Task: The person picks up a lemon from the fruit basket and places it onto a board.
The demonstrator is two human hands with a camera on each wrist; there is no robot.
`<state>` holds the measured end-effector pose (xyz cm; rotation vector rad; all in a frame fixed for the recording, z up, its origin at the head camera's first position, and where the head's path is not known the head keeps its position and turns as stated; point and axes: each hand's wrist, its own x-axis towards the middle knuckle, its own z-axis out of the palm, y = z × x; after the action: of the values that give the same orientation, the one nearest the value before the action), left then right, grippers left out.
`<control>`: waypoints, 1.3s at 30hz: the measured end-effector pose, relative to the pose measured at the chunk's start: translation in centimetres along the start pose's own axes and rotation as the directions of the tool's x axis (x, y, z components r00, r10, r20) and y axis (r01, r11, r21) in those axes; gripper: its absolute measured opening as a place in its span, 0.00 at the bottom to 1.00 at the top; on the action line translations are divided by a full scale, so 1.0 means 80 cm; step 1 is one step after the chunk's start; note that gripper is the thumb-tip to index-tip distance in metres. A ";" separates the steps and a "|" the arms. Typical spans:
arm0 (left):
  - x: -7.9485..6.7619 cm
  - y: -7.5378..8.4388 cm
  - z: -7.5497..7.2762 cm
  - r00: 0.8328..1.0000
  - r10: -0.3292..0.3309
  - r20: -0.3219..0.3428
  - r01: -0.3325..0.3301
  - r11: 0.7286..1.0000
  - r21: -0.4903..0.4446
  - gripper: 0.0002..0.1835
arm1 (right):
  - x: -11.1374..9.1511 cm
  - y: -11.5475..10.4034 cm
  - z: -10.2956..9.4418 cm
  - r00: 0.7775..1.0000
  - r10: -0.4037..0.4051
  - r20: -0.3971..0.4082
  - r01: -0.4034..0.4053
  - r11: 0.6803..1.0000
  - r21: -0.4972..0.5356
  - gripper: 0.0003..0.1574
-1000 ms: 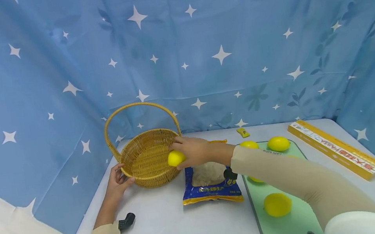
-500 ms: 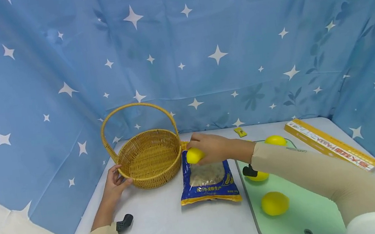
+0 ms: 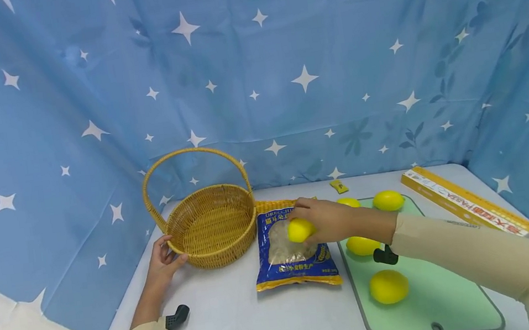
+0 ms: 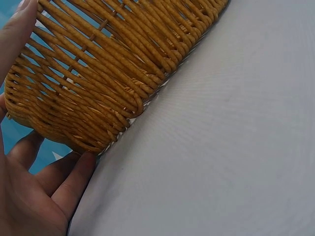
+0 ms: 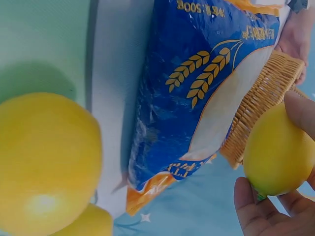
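Observation:
A lemon (image 3: 300, 230) is held in my right hand (image 3: 324, 219), above the blue pasta bag (image 3: 298, 272). In the right wrist view, thumb and fingers pinch this lemon (image 5: 278, 150) from both sides. My left hand (image 3: 159, 263) grips the near left side of a wicker basket (image 3: 216, 257) with a tall arched handle. In the left wrist view the thumb lies along the basket's woven wall (image 4: 98, 73) and the other fingers reach beneath it. The basket's woven bottom shows from above. Several more lemons (image 3: 389, 286) lie on a green cutting board (image 3: 443, 303), partly behind the right arm.
A long yellow pasta box (image 3: 470, 202) lies slanted at the back right of the white table (image 3: 245, 323). At the back edge is a small yellow packet (image 3: 340, 186). A blue star-patterned curtain (image 3: 253, 77) stands behind and on both sides.
My right hand has moved right, from the basket's right rim to over the pasta bag, still holding the lemon. My left hand stays on the basket. The view has shifted slightly.

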<state>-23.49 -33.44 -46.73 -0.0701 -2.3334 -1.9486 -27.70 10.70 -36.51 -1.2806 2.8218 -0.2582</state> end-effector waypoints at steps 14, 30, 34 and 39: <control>0.012 -0.014 -0.004 1.000 0.014 -0.010 -0.014 1.000 0.019 0.40 | -0.061 0.013 -0.014 0.993 0.108 -0.041 -0.104 0.989 0.104 0.36; 0.009 -0.024 -0.005 1.000 0.016 -0.018 -0.016 1.000 0.023 0.39 | -0.132 0.027 0.000 0.966 0.236 -0.102 -0.216 0.961 0.173 0.37; 0.009 -0.023 -0.006 1.000 0.025 -0.018 -0.025 0.999 0.026 0.39 | -0.150 0.028 0.002 0.952 0.286 -0.110 -0.264 0.948 0.177 0.37; 0.010 -0.023 -0.006 0.999 0.028 -0.019 -0.027 0.999 0.027 0.39 | -0.177 0.031 0.005 0.941 0.313 -0.127 -0.291 0.943 0.164 0.38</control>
<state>-24.42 -34.26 -48.33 -0.0804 -2.3338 -1.8961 -20.14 22.83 -37.88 -0.8154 3.0057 -0.5544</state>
